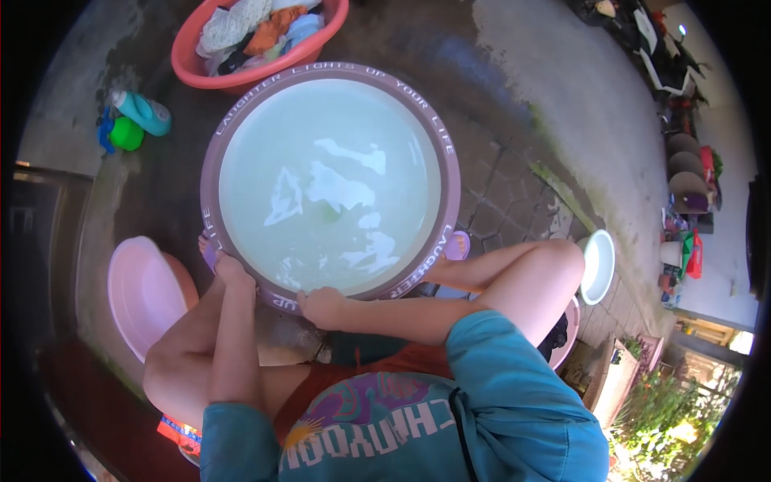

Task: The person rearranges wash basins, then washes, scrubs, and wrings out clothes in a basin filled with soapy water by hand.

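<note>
A large round basin [210,173] with a broad mauve rim with white lettering stands in front of me between my legs. Pale bluish water [321,112] fills it, with bright reflections on its surface. My left hand [234,271] is closed on the near left part of the rim. At the near edge, slightly right of it, my right hand [323,308] is closed over the rim as well. Most of the fingertips on both hands are hidden from view.
A red tub [189,68] of mixed laundry [269,32] stands beyond the basin. Far left are a teal bottle [148,112] and a green container [126,133]. A pink basin [144,293] leans by my left knee; a small white basin [598,267] is right of my right knee.
</note>
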`<state>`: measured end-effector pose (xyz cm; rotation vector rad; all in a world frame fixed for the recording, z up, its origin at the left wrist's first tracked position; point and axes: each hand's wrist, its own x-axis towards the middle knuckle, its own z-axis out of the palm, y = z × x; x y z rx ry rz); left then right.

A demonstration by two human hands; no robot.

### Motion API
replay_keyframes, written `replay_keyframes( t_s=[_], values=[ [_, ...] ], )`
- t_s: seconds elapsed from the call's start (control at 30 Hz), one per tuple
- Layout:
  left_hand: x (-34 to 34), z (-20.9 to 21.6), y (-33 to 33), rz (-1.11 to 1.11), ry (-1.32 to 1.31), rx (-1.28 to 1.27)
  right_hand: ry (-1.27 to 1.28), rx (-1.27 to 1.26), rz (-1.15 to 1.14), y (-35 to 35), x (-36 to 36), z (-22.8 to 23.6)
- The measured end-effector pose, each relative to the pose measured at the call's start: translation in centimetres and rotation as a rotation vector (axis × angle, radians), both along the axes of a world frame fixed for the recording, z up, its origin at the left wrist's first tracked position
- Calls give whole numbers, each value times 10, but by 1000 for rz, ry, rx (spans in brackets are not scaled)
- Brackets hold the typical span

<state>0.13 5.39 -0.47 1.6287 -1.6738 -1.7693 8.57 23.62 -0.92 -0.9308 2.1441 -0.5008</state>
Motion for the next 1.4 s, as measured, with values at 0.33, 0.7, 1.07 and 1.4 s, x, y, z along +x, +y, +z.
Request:
replay_keyframes(
  t_s=[0.33,0.7,1.07,1.4],
  values=[
    [57,7,150,144,-296,520,200,247,212,198,-15,6],
    [57,-23,366,88,-82,1482,584,704,95,390,-134,27],
    [-78,-42,38,-369,75,-581,160,25,-412,83,-50,29],
    [-57,-26,98,-388,188,670,272,135,-489,38,-74,-25]
  ],
)
